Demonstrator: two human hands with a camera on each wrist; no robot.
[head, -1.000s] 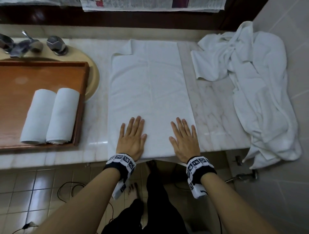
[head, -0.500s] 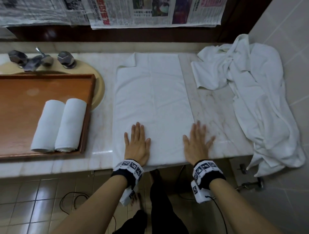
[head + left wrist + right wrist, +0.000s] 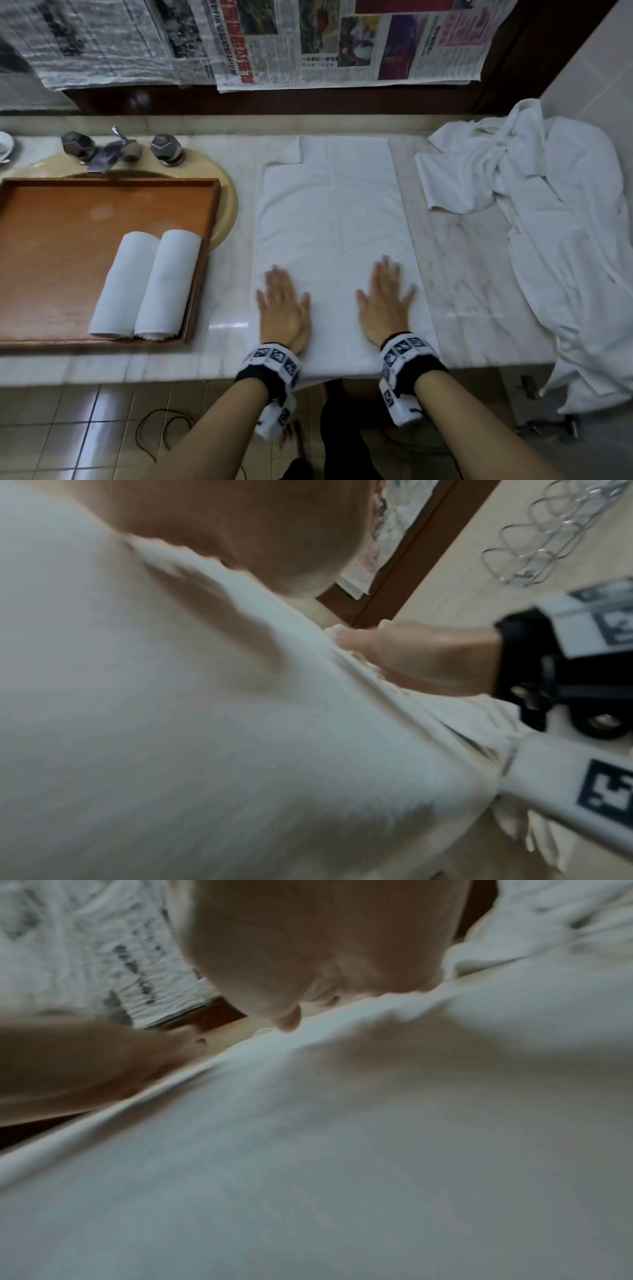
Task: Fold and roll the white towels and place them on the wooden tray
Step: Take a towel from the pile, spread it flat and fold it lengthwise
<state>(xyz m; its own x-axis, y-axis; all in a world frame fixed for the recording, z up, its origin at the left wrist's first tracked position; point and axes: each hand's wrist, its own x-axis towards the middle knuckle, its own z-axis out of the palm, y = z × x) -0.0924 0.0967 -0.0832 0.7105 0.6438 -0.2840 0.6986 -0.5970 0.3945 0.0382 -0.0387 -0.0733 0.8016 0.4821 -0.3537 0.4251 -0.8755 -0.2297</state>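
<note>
A folded white towel lies flat lengthwise on the marble counter, its near end hanging over the front edge. My left hand presses flat on the towel's near left part, fingers straight. My right hand presses flat on its near right part. Both look blurred by motion. The wooden tray sits to the left over the sink and holds two rolled white towels side by side. In the wrist views the towel fills the picture under each palm, and the towel shows the same.
A heap of loose white towels covers the counter's right end and hangs off it. The tap and two knobs stand behind the tray. Newspaper sheets hang on the wall. Bare marble lies between towel and heap.
Both hands have slid sideways over the towel's near end: the right moved out towards the right edge and back inward, the left shifted left. The head view has tipped up.
</note>
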